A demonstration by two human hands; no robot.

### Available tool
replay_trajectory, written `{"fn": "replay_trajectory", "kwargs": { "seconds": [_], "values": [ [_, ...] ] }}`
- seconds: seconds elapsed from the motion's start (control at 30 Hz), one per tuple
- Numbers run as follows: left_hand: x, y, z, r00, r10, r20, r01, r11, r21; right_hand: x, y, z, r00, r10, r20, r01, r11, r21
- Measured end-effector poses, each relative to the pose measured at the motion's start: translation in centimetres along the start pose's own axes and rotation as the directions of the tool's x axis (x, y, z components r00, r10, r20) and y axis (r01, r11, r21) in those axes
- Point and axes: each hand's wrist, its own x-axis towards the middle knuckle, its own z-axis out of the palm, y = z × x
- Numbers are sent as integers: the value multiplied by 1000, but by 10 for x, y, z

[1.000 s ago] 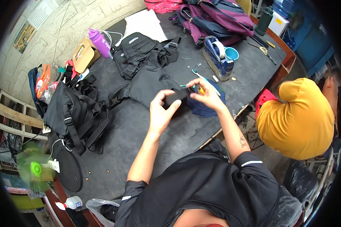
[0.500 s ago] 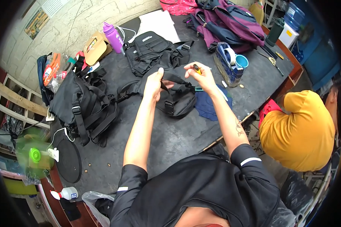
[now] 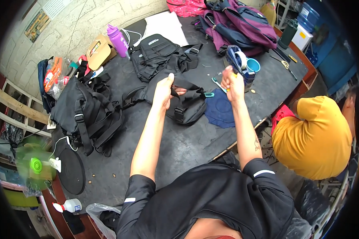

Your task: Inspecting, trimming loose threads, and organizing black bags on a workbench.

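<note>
My left hand (image 3: 162,92) is closed on the edge of a small black bag (image 3: 187,110), thumb on top and fingers partly tucked under the fabric. The bag lies on the dark table with its straps and a buckle showing. My right hand (image 3: 233,84), off to the right, is closed around a small yellow and black tool (image 3: 236,75), mostly hidden by the fingers, so its kind is unclear. Close behind that hand stands a clear container (image 3: 248,84) holding a tape roll and a blue cup (image 3: 253,65). A toothbrush (image 3: 218,84) and dark blue cloth (image 3: 219,109) lie beside it.
Black bags lie at the left (image 3: 87,111) and far middle (image 3: 159,51). Purple backpacks (image 3: 243,28) are piled at the far right, near scissors (image 3: 285,63). A purple bottle (image 3: 117,41) stands at the back. Someone in a yellow shirt (image 3: 315,139) is beyond the right edge.
My right hand has moved right, away from the bag to the container, carrying the yellow and black tool. My left hand stays on the bag.
</note>
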Motion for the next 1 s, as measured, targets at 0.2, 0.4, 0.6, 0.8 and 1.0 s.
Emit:
{"fn": "replay_trajectory", "kwargs": {
  "seconds": [0.2,0.4,0.6,0.8,1.0],
  "values": [
    [1,-3,17,990,127,57,-133,983,125,-9,14,35,964,45,263,153,714,-683],
    [-3,-1,21,973,185,141,-211,956,203,5,30,35,922,250,297,-156,939,-308],
    [-3,0,15,993,110,31,-110,994,25,16,30,-12,927,359,104,-374,886,273],
    [-5,8,6,993,70,92,-74,997,38,-7,14,-31,984,125,-129,-174,847,-503],
    [3,-1,6,987,104,119,-106,994,17,-25,32,2,889,88,450,252,726,-640]
  ]
}}
